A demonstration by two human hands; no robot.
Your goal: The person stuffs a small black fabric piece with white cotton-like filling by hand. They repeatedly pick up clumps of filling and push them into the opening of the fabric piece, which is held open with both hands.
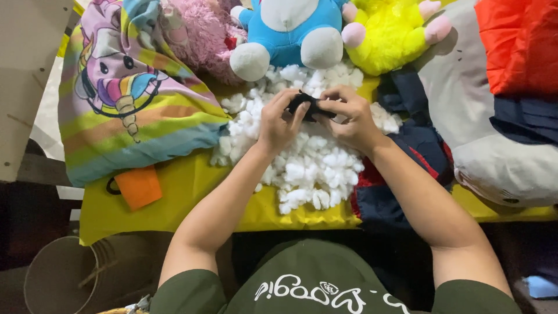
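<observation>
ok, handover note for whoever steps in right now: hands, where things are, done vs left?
Left hand and right hand: both pinch one small black piece above the white stuffing pile.
Stuffing lies loose on the yellow cloth.
Blue plush, yellow plush and pink plush sit behind the pile; striped pillow to the left.
Done: black piece picked up.
Left: unclear; the piece is mostly hidden by the fingers.

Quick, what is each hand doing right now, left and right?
Left hand: closed, pinching the small black piece above the white stuffing.
Right hand: closed, gripping the same black piece from the other side.
</observation>
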